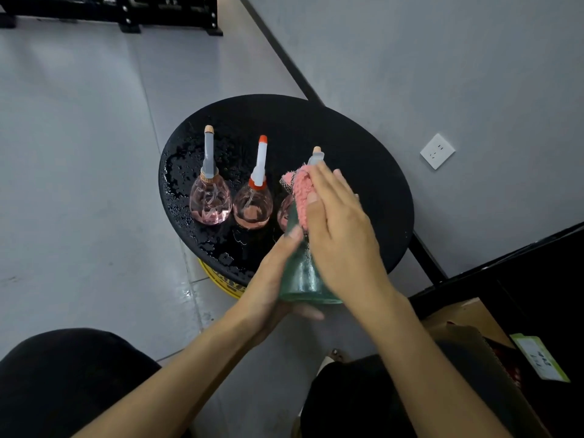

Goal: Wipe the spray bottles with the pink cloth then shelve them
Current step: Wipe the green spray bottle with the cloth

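Observation:
My left hand (271, 279) grips the base of a green-tinted spray bottle (301, 276), held tilted above the near edge of the round black table (363, 159). My right hand (341, 229) presses the pink cloth (300, 194) against the bottle's upper body, fingers laid over it. The bottle's grey nozzle sticks out past my fingertips. Two pink spray bottles stand on the table: one with a grey head (210, 197) at left, one with a white and orange head (253, 203) beside it. A third pink bottle (284, 213) is mostly hidden behind the cloth.
The tabletop is wet with droplets on its left side. A yellow base (221, 279) shows under the table. A black shelf frame (164, 14) stands at the far top left. A cardboard box (474, 343) and dark furniture sit at the right. A wall socket (437, 151) is on the grey wall.

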